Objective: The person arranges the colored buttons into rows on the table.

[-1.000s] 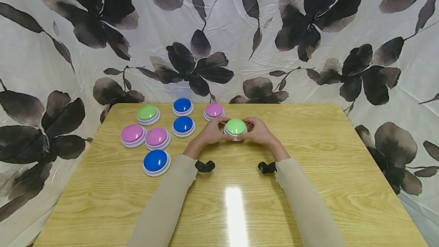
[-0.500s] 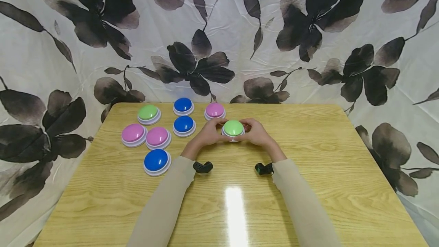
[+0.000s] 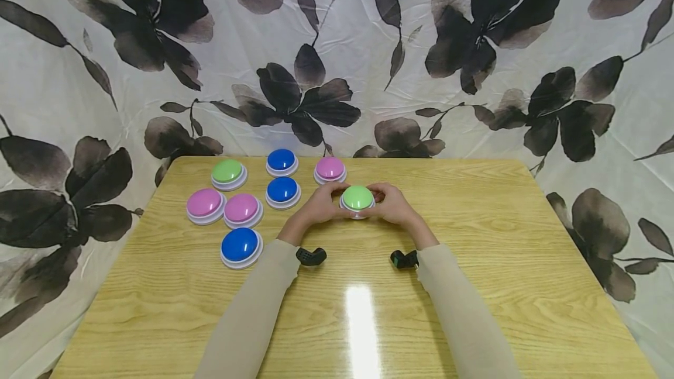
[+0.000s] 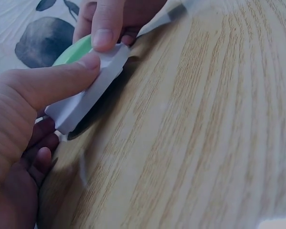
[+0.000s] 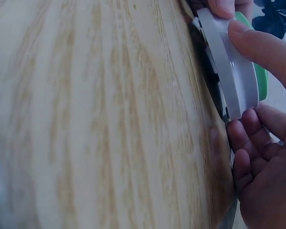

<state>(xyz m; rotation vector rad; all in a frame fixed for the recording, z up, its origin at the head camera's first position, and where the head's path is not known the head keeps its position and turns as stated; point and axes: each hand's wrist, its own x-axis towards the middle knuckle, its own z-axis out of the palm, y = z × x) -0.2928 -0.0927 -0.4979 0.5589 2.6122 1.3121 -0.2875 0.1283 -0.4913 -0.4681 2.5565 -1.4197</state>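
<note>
A round push button with a green dome [image 3: 358,197] and a white base sits between both hands near the middle of the table. My left hand [image 3: 322,204] grips its left side, thumb along the near edge of the white base [image 4: 83,102] in the left wrist view. From the right, my right hand [image 3: 395,203] grips the opposite side, its thumb pressing the near side of the base [image 5: 229,67] in the right wrist view. The fingers curl round the far side and are partly hidden. A dark shadow shows under the base, close over the wood.
Just behind the hands stands a pink button [image 3: 330,169]. Further left are several more: two blue ones at the back, a green one [image 3: 227,172], two pink ones side by side, and a blue one [image 3: 240,246] nearest the front. A flowered cloth [image 3: 400,63] hangs behind the wooden table [image 3: 495,238].
Both hands have shifted slightly left with the green button between them, mostly in the first half second. The other buttons keep their places.
</note>
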